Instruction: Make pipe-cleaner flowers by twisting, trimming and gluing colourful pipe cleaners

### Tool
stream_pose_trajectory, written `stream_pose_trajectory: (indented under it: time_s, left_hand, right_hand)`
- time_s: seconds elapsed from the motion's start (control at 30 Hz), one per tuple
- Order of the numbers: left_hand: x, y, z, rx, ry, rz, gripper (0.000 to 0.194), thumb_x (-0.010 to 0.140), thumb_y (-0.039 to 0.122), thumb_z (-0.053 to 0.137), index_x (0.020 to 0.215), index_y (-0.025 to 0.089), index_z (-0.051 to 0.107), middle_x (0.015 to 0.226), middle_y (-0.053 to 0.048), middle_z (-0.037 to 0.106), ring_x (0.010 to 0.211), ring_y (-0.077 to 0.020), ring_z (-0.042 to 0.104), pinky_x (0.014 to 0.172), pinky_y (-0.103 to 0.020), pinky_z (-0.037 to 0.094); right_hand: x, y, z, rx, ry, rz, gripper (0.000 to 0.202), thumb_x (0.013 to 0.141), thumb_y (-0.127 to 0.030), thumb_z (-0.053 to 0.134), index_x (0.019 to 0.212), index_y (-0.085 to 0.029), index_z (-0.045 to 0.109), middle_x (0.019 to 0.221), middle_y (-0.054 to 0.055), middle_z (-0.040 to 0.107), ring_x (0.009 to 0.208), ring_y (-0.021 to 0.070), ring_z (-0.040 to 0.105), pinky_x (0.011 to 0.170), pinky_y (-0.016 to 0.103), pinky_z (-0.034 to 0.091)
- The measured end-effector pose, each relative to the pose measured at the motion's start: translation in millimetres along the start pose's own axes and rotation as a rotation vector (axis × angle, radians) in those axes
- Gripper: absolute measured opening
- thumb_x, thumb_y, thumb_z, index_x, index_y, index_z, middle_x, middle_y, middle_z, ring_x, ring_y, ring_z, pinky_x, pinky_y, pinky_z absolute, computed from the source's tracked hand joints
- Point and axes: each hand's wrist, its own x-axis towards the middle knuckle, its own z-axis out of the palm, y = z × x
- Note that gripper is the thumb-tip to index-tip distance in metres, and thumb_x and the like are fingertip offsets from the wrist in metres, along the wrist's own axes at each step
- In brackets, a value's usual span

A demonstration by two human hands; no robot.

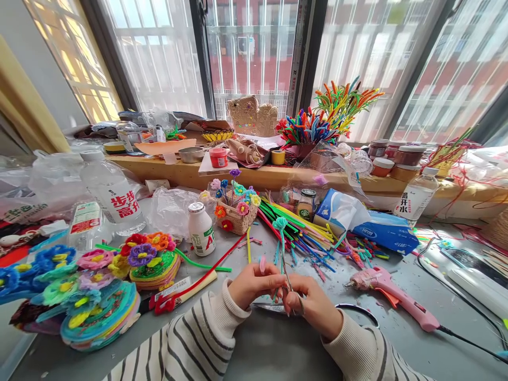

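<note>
A small teal pipe-cleaner flower (280, 223) stands upright on a thin stem between my two hands. My left hand (257, 282) is closed, its fingertips pinching the lower stem. My right hand (313, 302) is closed too, its fingers on a pair of thin scissors whose blades point up beside the stem. Part of the stem is hidden by my fingers. Another metal tool (270, 307) lies on the grey table under my hands. A basket of small pipe-cleaner flowers (238, 218) sits beyond them.
To the right lies a pink glue gun (397, 296) with a black cord. Loose pipe cleaners (301, 233) and a blue tissue pack (384, 230) are behind. At left are flower-decorated discs (101, 317), a white bottle (201, 230) and a large water bottle (113, 196).
</note>
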Motion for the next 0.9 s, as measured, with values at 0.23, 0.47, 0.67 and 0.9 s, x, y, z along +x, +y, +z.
stream_pose_trajectory:
  time_s: [0.23,0.47,0.67,0.9]
  left_hand:
    - [0.2,1.4,0.6,-0.018,0.023,-0.005,0.018,0.055,0.026,0.062,0.053,0.01,0.053,0.045,0.002,0.054,0.043,-0.0064,0.048,0.046,-0.019,0.035]
    - [0.0,3.0,0.6,-0.005,0.009,0.008,0.018,0.057,0.026,0.061,0.053,0.01,0.054,0.044,0.002,0.053,0.041,-0.0063,0.047,0.045,-0.02,0.034]
    - [0.1,1.7,1.6,0.015,-0.057,0.011,0.016,0.059,0.024,0.06,0.053,0.01,0.055,0.045,0.002,0.053,0.044,-0.0063,0.048,0.045,-0.019,0.032]
    - [-0.2,2.7,1.5,-0.017,-0.001,-0.024,0.018,0.056,0.025,0.062,0.052,0.01,0.054,0.044,0.002,0.053,0.042,-0.006,0.047,0.045,-0.019,0.034]
  right_hand:
    - [0.5,0.8,0.5,-0.067,0.104,0.093,0.053,0.061,-0.061,0.038,0.038,-0.015,0.045,0.044,-0.002,0.037,0.045,0.0086,0.036,0.045,0.02,0.029]
    - [-0.2,-1.3,-0.4,-0.016,0.048,0.047,0.057,0.062,-0.064,0.031,0.039,-0.014,0.048,0.048,0.0,0.043,0.051,0.0105,0.041,0.05,0.022,0.032]
    - [-0.9,-1.3,-2.3,0.038,-0.024,0.009,0.06,0.065,-0.064,0.026,0.048,-0.014,0.054,0.054,0.002,0.047,0.053,0.0112,0.044,0.055,0.023,0.035]
    - [-1.5,3.2,-2.6,-0.027,0.068,0.051,0.056,0.064,-0.061,0.034,0.038,-0.014,0.052,0.048,0.0,0.044,0.05,0.0099,0.043,0.052,0.021,0.034]
